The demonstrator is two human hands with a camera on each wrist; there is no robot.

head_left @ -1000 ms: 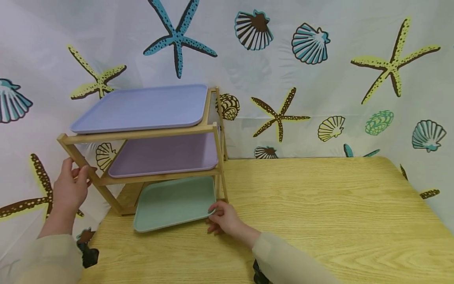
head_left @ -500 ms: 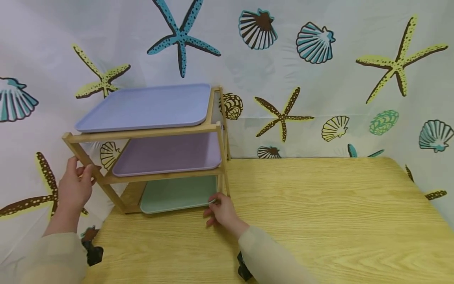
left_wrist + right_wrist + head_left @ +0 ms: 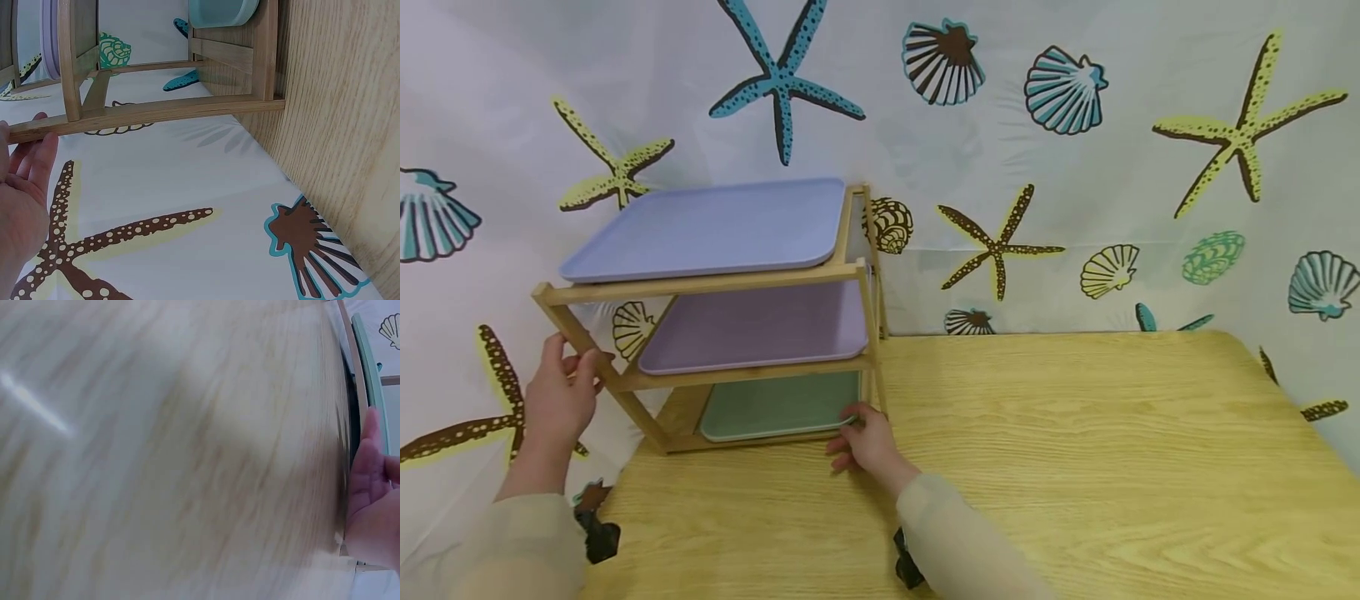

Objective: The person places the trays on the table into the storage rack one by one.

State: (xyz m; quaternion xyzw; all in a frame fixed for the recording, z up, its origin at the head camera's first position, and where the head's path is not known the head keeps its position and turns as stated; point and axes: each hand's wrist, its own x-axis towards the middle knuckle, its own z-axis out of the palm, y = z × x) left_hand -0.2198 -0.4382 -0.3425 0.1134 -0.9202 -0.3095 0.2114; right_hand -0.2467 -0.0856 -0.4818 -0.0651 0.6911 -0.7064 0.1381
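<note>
A three-tier wooden rack (image 3: 715,287) stands at the left of the table. My left hand (image 3: 558,398) grips its left front post; in the left wrist view the fingers lie around that wooden post (image 3: 169,112). On the bottom tier lies a green tray (image 3: 778,406), whose front right corner my right hand (image 3: 871,442) pinches between thumb and fingers. From the right wrist, the hand (image 3: 372,487) shows at the tray's edge, beside the lower rail. A purple tray (image 3: 760,329) rests on the middle tier and a periwinkle-blue tray (image 3: 715,227) on top.
The wood-grain table (image 3: 1075,442) stretches right and forward of the rack. A white curtain (image 3: 880,150) printed with starfish and shells hangs behind and along both sides, close to the rack's left.
The green tray has slid back into the bottom tier, its front edge moving from out over the table to the lower rail. My right hand moved back with it; the left kept its grip.
</note>
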